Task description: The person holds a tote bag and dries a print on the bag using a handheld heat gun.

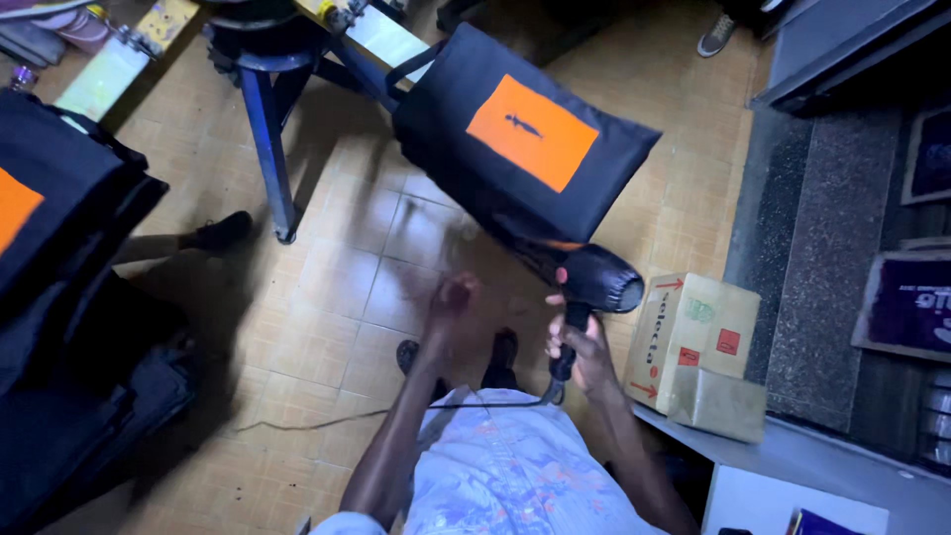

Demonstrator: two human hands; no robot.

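Tiled floor; dryer [594,282] in right hand [584,347]

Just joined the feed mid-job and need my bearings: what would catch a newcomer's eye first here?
The black bag with an orange rectangle, stretched on a blue-legged stand at top centre. Just below it, the right hand grips a black hair dryer by its handle, beside the bag's lower edge. The left hand hangs blurred beside it, above the tiled floor.

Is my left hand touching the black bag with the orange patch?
Cannot tell. The head view shows the left hand blurred just below the bag, hiding any contact.
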